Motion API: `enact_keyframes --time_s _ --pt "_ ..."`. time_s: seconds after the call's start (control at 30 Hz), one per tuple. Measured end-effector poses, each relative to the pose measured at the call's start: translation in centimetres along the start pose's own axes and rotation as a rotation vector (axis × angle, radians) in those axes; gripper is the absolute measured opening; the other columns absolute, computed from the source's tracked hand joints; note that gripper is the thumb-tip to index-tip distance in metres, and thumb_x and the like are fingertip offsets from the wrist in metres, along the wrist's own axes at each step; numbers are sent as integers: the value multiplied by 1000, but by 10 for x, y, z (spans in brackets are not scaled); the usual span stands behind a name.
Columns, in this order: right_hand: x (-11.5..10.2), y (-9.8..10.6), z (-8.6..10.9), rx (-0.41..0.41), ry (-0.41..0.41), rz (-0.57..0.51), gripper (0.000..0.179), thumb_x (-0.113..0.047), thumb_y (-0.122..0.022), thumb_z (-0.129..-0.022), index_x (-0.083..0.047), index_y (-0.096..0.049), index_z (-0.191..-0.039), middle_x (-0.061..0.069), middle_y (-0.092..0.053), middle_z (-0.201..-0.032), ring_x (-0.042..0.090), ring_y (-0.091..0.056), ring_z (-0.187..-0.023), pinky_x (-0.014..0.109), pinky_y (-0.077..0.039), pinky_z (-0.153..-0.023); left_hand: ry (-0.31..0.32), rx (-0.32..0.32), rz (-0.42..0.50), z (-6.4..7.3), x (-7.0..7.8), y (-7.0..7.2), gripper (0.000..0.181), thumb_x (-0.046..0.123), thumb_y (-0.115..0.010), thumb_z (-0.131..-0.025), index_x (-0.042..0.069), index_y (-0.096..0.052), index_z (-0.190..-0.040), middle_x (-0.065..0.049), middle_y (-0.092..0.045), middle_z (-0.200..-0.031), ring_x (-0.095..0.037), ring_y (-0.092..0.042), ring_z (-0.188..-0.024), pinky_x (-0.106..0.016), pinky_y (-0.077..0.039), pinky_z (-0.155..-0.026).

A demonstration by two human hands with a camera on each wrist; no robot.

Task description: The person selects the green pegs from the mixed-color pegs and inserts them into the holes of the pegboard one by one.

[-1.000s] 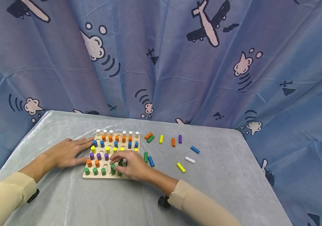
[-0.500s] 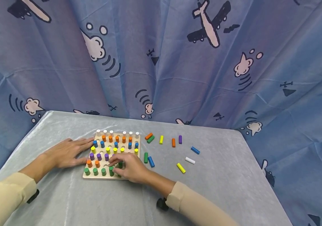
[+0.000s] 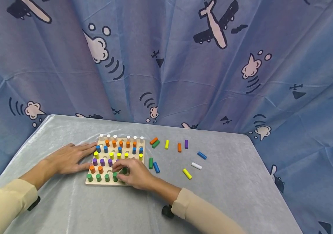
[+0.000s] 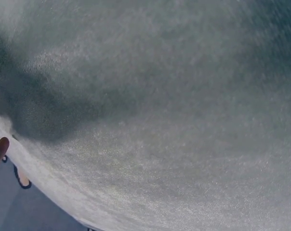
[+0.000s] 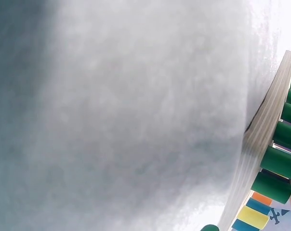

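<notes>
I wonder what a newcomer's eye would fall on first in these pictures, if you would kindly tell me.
Probably the pegboard on the grey table, bright with rows of coloured pegs, the right grip over its near right part. Then perhaps the loose pegs scattered to its right, and, behind the table, the blue curtain printed with airplanes.

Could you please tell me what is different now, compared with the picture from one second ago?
The right hand moved slightly down and leftward, and the green peg at its fingers came lower with it, in the front row of the pegboard. Whether the fingers have let go, I cannot tell. The left hand stayed at the pegboard's left edge, and the loose pegs stayed on the table.
</notes>
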State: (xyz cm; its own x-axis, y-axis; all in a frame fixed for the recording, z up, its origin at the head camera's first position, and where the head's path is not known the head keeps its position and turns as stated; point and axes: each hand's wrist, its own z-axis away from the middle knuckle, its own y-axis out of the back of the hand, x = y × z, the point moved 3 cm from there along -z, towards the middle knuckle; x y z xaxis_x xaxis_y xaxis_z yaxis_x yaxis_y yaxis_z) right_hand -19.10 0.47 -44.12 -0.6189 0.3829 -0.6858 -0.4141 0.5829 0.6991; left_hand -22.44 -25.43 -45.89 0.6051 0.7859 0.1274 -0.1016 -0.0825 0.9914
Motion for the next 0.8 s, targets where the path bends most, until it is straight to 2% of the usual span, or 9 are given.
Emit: enact_keyframes --time_s 0.13,0.27,0.5,0.8 --pt "-2 7 1 -8 3 -10 27 -3 -75 -87 -7 -70 -114 -2 -75 -103 -1 -65 -100 19 -50 -91 -6 5 3 0 0 0 75 58 -49 -98 3 -45 -148 -15 -40 -155 -41 -46 -134 -63 -45 -93" --pt "5 23 4 29 -20 -11 28 -3 -74 -89 -5 -69 -116 1 -75 -102 6 -67 -98 29 -54 -83 -19 11 5 0 1 0 75 57 -50 -98 2 -45 -148 -16 -40 -155 -41 -46 -134 -62 -46 -93" --pt "37 59 11 134 -173 41 27 -4 -73 -90 -5 -68 -117 2 -76 -101 13 -66 -97 44 -51 -90 -20 12 12 1 1 1 75 57 -51 -98 2 -45 -148 -16 -39 -156 -41 -46 -135 -62 -45 -94" --pt "79 87 22 227 -297 57 30 -1 -73 -88 -2 -67 -117 6 -75 -103 21 -66 -97 46 -50 -92 -25 8 14 1 1 1 74 56 -52 -97 2 -46 -148 -16 -39 -156 -41 -45 -135 -61 -45 -94"
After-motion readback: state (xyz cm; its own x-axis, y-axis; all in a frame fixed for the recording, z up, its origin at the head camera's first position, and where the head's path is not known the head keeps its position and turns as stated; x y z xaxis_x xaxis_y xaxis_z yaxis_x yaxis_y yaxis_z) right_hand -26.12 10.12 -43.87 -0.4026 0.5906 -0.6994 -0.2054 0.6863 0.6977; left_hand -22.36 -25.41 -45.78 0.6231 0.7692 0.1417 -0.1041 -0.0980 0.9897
